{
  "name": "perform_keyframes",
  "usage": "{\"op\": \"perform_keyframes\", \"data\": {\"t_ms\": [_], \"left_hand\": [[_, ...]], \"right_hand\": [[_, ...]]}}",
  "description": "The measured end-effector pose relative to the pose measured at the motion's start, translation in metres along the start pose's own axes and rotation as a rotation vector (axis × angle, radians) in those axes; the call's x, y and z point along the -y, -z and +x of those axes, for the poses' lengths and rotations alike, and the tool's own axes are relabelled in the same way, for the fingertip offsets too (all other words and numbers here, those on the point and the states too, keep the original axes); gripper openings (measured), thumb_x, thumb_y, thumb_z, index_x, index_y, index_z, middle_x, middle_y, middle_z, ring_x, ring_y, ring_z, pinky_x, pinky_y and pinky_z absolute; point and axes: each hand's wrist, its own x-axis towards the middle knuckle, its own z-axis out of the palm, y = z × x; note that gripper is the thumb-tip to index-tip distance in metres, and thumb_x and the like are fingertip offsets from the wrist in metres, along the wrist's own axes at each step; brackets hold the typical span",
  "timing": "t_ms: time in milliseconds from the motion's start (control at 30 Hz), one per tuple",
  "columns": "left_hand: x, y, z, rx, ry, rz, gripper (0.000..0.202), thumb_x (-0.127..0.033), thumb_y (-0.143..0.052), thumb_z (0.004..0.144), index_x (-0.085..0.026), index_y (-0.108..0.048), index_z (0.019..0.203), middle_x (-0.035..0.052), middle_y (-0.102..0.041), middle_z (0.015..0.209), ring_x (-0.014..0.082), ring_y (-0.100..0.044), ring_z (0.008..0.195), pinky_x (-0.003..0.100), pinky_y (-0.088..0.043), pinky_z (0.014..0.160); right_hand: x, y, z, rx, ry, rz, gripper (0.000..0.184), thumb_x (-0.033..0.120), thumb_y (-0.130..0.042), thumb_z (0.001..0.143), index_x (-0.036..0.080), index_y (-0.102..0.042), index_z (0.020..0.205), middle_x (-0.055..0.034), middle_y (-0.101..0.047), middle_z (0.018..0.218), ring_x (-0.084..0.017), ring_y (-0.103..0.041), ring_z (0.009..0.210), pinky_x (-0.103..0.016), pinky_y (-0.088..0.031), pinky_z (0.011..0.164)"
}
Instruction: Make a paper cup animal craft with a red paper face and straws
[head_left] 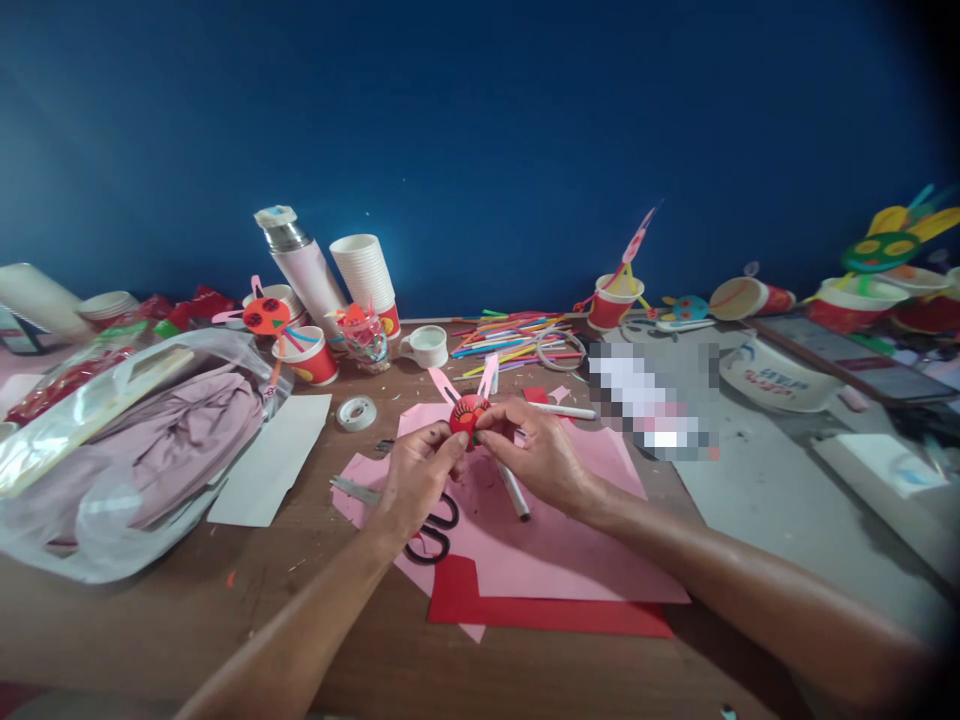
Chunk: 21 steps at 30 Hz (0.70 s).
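Note:
Between my two hands is a red paper bunny face (469,408) with pink ears and dark drawn lashes, raised over the pink paper (555,530). My left hand (420,465) pinches its lower left edge with thumb and finger. From the other side, my right hand (536,450) grips its right edge, and a bit of green shows between the fingertips. Black-handled scissors (435,530) lie beneath my left wrist, partly hidden. Below my right hand a white marker (516,494) rests on the pink paper, and another marker (566,411) lies behind it. Red paper (555,612) sticks out underneath.
Colourful pipe cleaners (510,340) lie at the back, near a tape roll (356,413) and a white cup (427,346). A flask (304,265) and stacked paper cups (364,270) stand behind. A plastic bag (112,530) fills the left; a phone (862,350) is at right.

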Motion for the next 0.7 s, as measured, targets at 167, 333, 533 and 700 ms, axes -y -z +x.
{"op": "perform_keyframes", "data": {"t_ms": [167,333,533,700], "left_hand": [[0.001,-0.001,0.001,-0.023,0.009,-0.001,0.026,-0.03,-0.061,0.075,-0.015,-0.053,0.055,-0.0034,-0.052,0.048,0.0079,-0.047,0.047,0.02,-0.038,0.05],[0.002,0.0,0.002,-0.045,0.03,-0.02,0.025,-0.03,-0.062,0.074,-0.015,-0.054,0.056,-0.0037,-0.051,0.048,0.0074,-0.046,0.046,0.019,-0.037,0.05],[-0.002,0.0,0.001,-0.06,0.048,0.031,0.027,-0.032,-0.062,0.073,-0.015,-0.053,0.054,-0.0027,-0.052,0.048,0.0079,-0.045,0.046,0.019,-0.037,0.048],[-0.001,-0.001,0.002,-0.044,0.022,0.062,0.026,-0.031,-0.061,0.073,-0.015,-0.054,0.054,-0.003,-0.052,0.047,0.008,-0.046,0.046,0.019,-0.038,0.049]], "right_hand": [[0.001,0.001,0.0,0.011,-0.003,-0.003,0.009,0.015,-0.052,0.079,0.018,-0.058,0.073,0.0009,-0.06,0.07,-0.012,-0.053,0.065,-0.024,-0.04,0.061],[0.003,0.008,0.005,0.051,-0.072,0.032,0.008,0.018,-0.051,0.08,0.018,-0.057,0.074,0.0012,-0.06,0.071,-0.012,-0.053,0.065,-0.024,-0.04,0.061],[0.009,0.018,0.01,0.15,-0.12,0.014,0.01,0.019,-0.053,0.078,0.017,-0.06,0.072,0.001,-0.062,0.069,-0.011,-0.052,0.062,-0.023,-0.038,0.057],[0.007,0.016,0.007,0.15,-0.048,-0.041,0.011,0.017,-0.052,0.079,0.018,-0.059,0.071,0.0019,-0.062,0.069,-0.01,-0.052,0.063,-0.022,-0.036,0.056]]}}
